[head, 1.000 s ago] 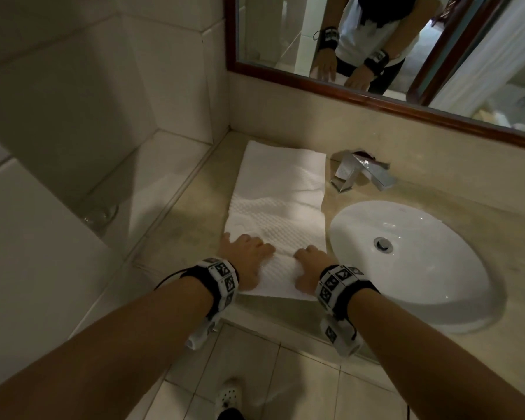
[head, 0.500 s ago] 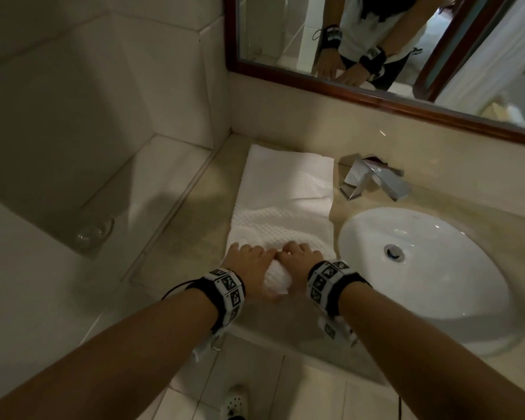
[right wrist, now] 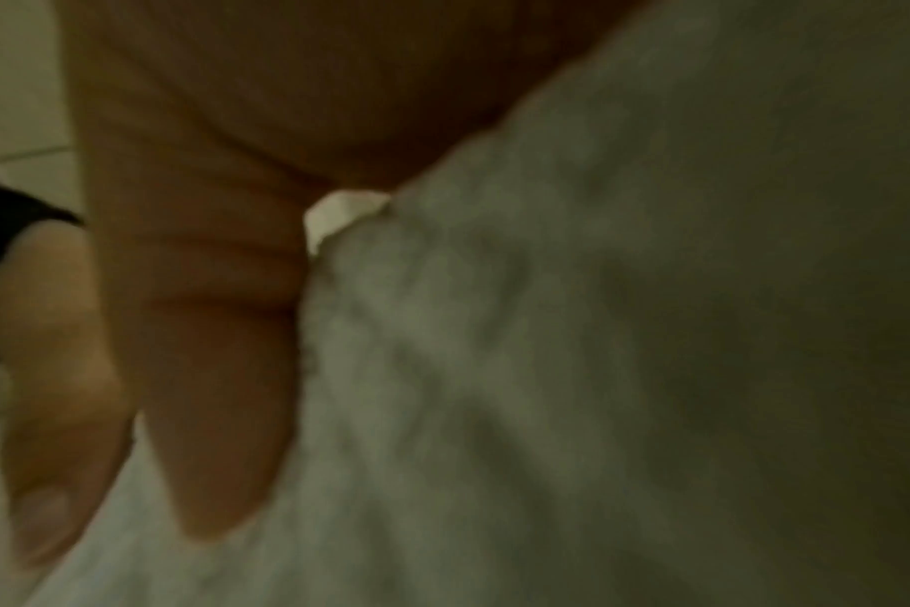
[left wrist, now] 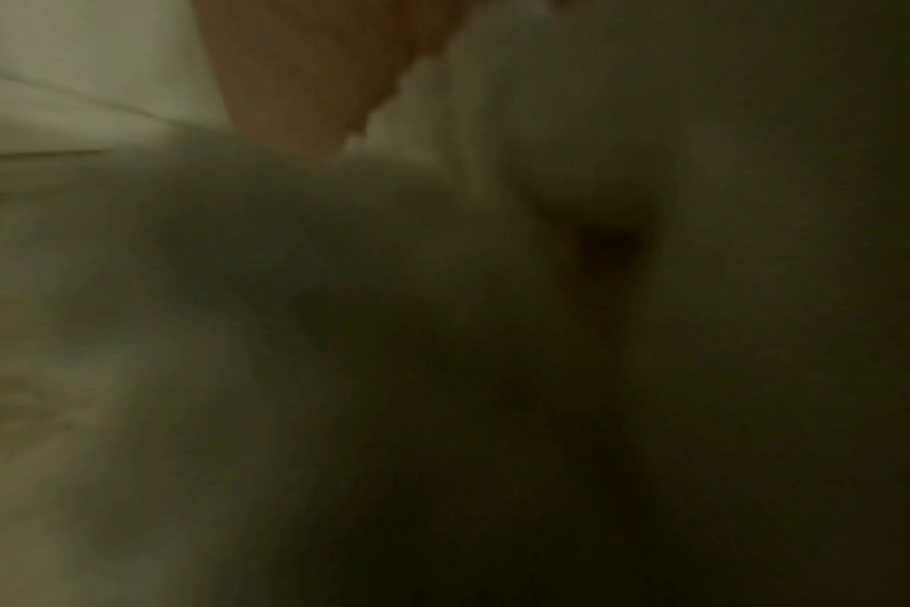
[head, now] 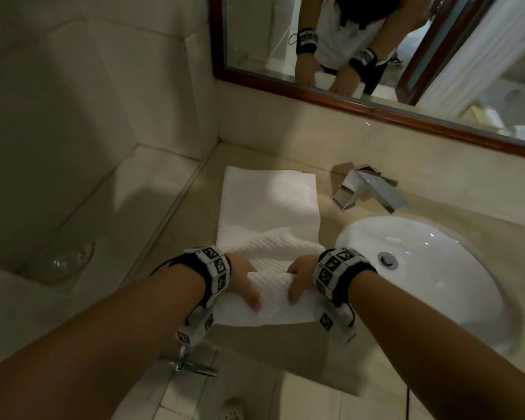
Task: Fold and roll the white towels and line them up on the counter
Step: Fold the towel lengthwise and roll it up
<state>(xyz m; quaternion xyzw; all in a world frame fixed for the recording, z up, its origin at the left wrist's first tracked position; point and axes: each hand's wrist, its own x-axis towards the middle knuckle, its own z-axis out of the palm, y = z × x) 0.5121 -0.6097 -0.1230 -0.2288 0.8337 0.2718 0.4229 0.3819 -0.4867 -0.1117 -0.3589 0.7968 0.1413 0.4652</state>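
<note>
Head view | white waffle towel (head: pixel 267 213) flat on counter | both hands' grip clamps its near fold

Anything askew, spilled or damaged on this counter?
Nothing stands out. The white towel lies flat and fairly square on the counter beside the sink, its near end gathered under the left hand and right hand.

counter (head: pixel 152 237): beige stone | on it: white towel (head: pixel 267 207), faucet (head: pixel 367 189), sink (head: pixel 431 274)
</note>
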